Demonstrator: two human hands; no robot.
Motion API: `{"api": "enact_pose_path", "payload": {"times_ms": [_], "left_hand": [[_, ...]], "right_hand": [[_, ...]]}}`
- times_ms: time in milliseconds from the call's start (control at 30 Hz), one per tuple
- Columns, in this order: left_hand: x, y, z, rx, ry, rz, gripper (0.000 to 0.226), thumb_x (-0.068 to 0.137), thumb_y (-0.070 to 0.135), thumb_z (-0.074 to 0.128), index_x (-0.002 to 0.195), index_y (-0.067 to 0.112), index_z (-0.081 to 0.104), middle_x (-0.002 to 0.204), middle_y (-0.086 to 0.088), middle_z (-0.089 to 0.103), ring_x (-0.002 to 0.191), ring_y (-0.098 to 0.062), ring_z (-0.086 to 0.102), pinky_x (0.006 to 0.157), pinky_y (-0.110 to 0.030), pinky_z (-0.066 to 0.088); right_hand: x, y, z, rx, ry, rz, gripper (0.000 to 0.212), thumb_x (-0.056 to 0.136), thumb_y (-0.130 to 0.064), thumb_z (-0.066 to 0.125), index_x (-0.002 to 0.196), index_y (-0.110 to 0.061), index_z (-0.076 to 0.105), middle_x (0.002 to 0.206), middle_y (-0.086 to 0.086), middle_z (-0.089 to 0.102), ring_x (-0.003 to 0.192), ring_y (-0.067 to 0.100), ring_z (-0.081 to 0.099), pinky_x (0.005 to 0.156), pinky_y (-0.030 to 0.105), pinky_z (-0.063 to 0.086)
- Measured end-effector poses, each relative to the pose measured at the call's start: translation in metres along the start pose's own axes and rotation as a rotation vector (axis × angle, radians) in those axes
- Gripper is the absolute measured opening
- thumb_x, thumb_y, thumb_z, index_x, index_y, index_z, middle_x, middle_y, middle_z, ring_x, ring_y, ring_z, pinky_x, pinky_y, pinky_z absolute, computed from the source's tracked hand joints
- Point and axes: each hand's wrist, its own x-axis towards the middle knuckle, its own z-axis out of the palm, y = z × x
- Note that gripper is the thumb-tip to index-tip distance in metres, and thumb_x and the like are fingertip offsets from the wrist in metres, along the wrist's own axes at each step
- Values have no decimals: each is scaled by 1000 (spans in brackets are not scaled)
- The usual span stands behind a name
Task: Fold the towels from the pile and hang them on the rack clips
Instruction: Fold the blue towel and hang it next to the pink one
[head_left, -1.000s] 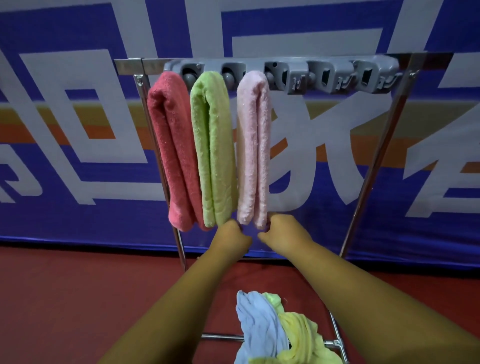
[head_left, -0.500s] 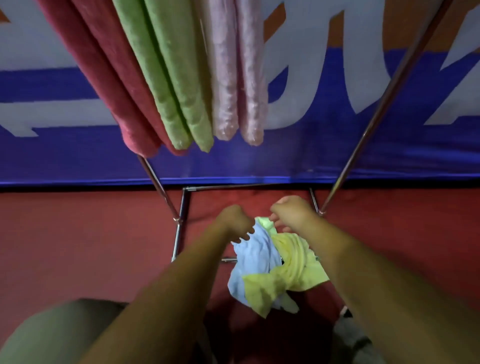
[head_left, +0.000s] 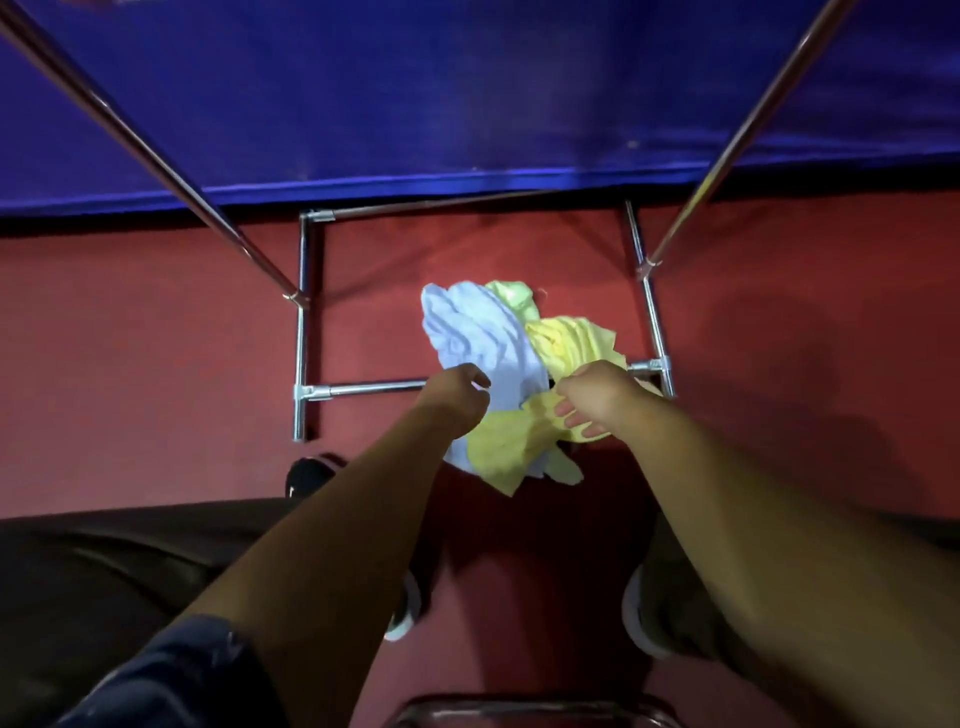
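Observation:
A crumpled pile of towels lies on the red floor inside the rack's base: a light blue towel (head_left: 483, 338), a yellow towel (head_left: 569, 345) and a bit of pale green towel (head_left: 511, 296) behind them. My left hand (head_left: 457, 397) hovers at the blue towel's near edge, fingers loosely curled, holding nothing that I can see. My right hand (head_left: 592, 397) rests its relaxed fingers on the yellow towel's near folds. The rack's clips and the hung towels are out of view.
The rack's chrome base bars (head_left: 311, 389) frame the pile, and two slanted uprights (head_left: 156, 150) (head_left: 753, 119) rise left and right. A blue banner (head_left: 467, 93) hangs behind. My shoes (head_left: 405, 608) (head_left: 639, 613) stand close to the pile; a metal bar (head_left: 519, 709) crosses the bottom edge.
My view dropped from the hung red, green and pink towels to the floor. Both hands left the pink towel's bottom and came down onto the pile.

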Motion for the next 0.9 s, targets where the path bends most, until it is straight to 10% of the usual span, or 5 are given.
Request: {"api": "enact_pose_path", "payload": {"times_ms": [200, 433, 733, 900], "left_hand": [[17, -22, 42, -19, -125, -14, 60, 85, 31, 62, 145, 31, 62, 119, -11, 73, 100, -29, 72, 93, -38, 59], [25, -14, 55, 103, -216, -68, 72, 92, 29, 62, 162, 23, 46, 171, -6, 32, 155, -25, 36, 127, -40, 31], [25, 2, 41, -252, 82, -213, 23, 98, 16, 65, 112, 9, 81, 114, -15, 79, 111, -34, 73, 98, -37, 58], [14, 21, 16, -596, 191, -241, 22, 84, 17, 64, 64, 10, 63, 69, -11, 63, 72, -28, 63, 67, -36, 53]], "right_hand": [[8, 13, 8, -48, -33, -9, 14, 108, -21, 55, 95, -18, 60, 100, 6, 80, 91, 25, 77, 86, 41, 64], [17, 16, 12, -97, -19, -18, 15, 105, -18, 54, 93, -15, 64, 98, 6, 82, 92, 26, 80, 90, 45, 67], [14, 14, 21, -119, -33, -15, 18, 102, -19, 54, 97, -12, 68, 99, 11, 84, 98, 33, 81, 94, 50, 66], [5, 9, 24, -148, -37, -76, 20, 99, -22, 62, 117, -16, 69, 93, 6, 75, 98, 34, 78, 88, 48, 65]]}}
